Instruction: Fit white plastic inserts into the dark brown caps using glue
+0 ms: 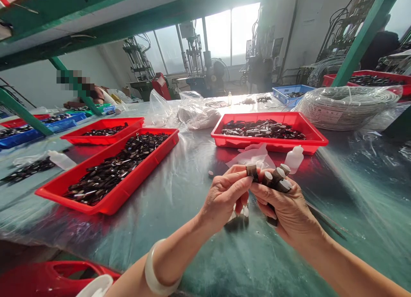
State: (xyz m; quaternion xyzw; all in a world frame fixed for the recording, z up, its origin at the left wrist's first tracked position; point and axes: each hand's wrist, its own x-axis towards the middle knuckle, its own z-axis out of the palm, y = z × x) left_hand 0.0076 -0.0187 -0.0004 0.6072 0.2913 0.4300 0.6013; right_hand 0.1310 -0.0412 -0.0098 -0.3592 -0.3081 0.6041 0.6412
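Note:
My left hand (224,190) pinches a small dark translucent piece (252,172) between thumb and fingertips. Its fingertips meet those of my right hand (285,203), which is closed around several dark cylindrical pieces (278,174) with pale, flat ends. Part of that bunch is hidden by my fingers. Just below my left hand, more pale-ended pieces (239,215) rest on the table (205,254). Behind my hands lie a crumpled translucent sheet (252,158) and a small white squeeze bottle (294,159). A small white bit (210,173) sits left of them.
Red trays (109,207) of dark small parts stand at left, with another red tray (269,145) ahead. A plastic-wrapped cable coil (349,108) and a blue tray (290,96) are at back right. Green shelf beams (128,19) cross overhead. A person (91,91) is at far left.

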